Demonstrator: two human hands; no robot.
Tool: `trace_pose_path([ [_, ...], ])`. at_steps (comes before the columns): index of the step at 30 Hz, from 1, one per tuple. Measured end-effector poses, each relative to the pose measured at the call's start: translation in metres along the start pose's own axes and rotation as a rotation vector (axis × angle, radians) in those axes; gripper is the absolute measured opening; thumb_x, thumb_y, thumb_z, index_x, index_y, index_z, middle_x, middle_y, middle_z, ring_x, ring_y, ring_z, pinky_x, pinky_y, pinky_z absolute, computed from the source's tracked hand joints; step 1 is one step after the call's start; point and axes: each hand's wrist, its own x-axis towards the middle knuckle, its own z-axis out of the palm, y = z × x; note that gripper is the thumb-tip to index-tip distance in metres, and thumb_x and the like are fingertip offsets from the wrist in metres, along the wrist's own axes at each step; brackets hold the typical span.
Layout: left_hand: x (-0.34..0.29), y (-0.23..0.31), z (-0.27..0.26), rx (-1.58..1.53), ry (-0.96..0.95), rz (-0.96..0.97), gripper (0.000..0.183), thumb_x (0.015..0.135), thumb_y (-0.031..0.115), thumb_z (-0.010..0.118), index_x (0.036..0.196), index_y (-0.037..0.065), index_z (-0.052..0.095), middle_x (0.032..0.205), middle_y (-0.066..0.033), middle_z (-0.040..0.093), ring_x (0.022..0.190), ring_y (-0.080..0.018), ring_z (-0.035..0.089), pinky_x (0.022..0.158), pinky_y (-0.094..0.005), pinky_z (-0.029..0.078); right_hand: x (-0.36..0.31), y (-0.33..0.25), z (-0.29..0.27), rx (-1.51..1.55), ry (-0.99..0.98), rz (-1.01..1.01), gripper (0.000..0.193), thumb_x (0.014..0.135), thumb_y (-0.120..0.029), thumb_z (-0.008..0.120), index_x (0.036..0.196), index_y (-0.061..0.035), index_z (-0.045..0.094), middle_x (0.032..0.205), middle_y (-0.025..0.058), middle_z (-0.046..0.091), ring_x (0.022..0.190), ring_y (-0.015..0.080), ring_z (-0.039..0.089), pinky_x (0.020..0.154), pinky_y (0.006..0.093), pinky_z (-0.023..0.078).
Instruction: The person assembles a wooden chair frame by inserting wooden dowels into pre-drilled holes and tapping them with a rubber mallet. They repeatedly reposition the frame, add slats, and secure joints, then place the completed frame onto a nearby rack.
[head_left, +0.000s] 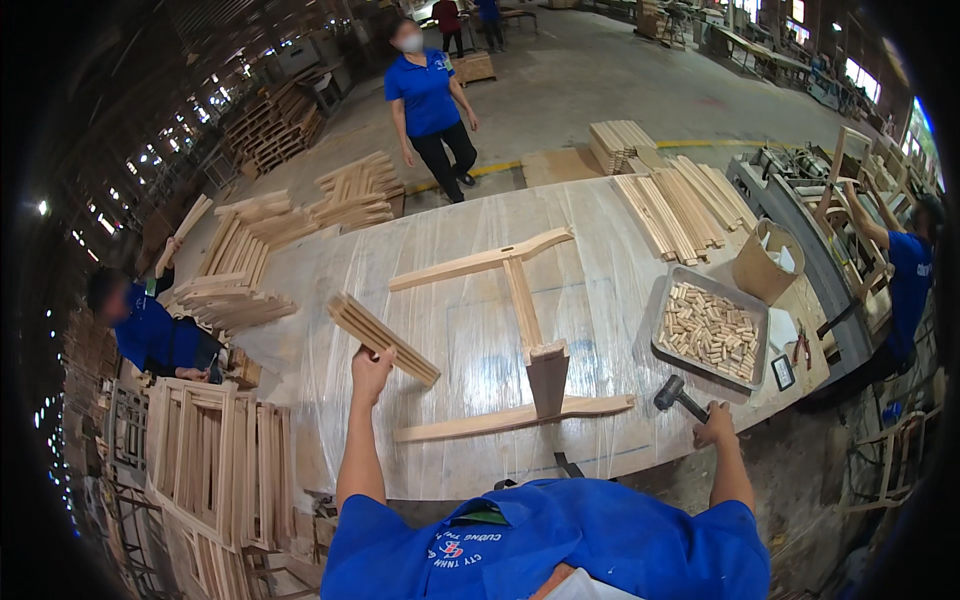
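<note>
My left hand [371, 374] is closed round one end of a small bundle of wooden slats [400, 350], held tilted over the left part of the table. In my right hand [715, 426] is the handle of a hammer [672, 392] with a dark, thick head, near the table's front right edge. Between my hands lies a partly joined wooden frame: a far leg [480, 265], a near leg [470, 423], a rail [522, 305] and a wider, darker board [547, 385] set between them. Right of the frame, a grey tray [657, 325] holds many wooden dowels [708, 330].
The table [350, 455] is covered with clear film. Wooden strips [668, 210] lie at its far right, beside a bucket [768, 262], pliers [801, 345] and a small dark device [783, 372]. Stacked wood [235, 255] and frames [220, 460] stand left. Co-workers [430, 95] are around.
</note>
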Motion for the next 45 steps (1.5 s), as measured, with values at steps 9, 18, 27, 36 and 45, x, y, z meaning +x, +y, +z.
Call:
trace_pose_path([
  [9,0.067,0.029,0.022,-0.137,-0.124,0.06,0.036,0.096,0.019,0.072,0.119,-0.005,0.058,0.112,-0.0112,0.066,0.098,-0.0177,0.066,0.083,-0.0349,0.062,0.012,-0.003,0.016,0.105,0.108,0.068,0.041,0.077,-0.02,0.082,0.109,-0.0079,0.059,0.111,0.0171,0.061,0.106,0.0414,0.058,0.091,0.0512,0.049],
  [18,0.214,0.093,0.131,-0.341,-0.329,0.281,0.029,0.098,0.016,0.07,0.119,-0.001,0.058,0.115,-0.0084,0.065,0.103,-0.0165,0.065,0.092,-0.0336,0.058,0.008,-0.021,0.021,0.141,0.191,0.193,0.039,0.08,-0.016,0.08,0.112,-0.0105,0.059,0.114,0.0139,0.058,0.109,0.0384,0.055,0.094,0.0493,0.045],
  [27,0.269,0.109,0.223,-0.331,-0.443,0.234,0.034,0.095,0.018,0.074,0.119,-0.002,0.062,0.106,-0.0084,0.067,0.091,-0.014,0.063,0.08,-0.0285,0.055,0.013,-0.032,0.027,0.108,0.166,0.29,0.041,0.081,-0.012,0.078,0.117,-0.0115,0.057,0.118,0.0139,0.057,0.113,0.0378,0.054,0.097,0.0484,0.044],
  [36,0.308,0.094,0.237,-0.14,-0.519,0.29,0.036,0.094,0.02,0.074,0.119,-0.003,0.062,0.105,-0.0117,0.071,0.089,-0.0157,0.067,0.075,-0.0296,0.055,0.019,-0.038,0.025,0.093,0.152,0.295,0.041,0.081,-0.01,0.077,0.116,-0.0082,0.058,0.116,0.0168,0.058,0.111,0.0398,0.055,0.097,0.0486,0.044],
  [45,0.338,0.124,0.265,0.318,-0.469,0.444,0.042,0.093,0.032,0.074,0.112,-0.005,0.065,0.094,-0.015,0.074,0.076,-0.019,0.072,0.069,-0.0338,0.056,0.026,-0.04,0.024,0.06,0.147,0.321,0.033,0.081,-0.01,0.075,0.112,-0.0086,0.062,0.114,0.0159,0.061,0.11,0.0385,0.058,0.095,0.0487,0.047],
])
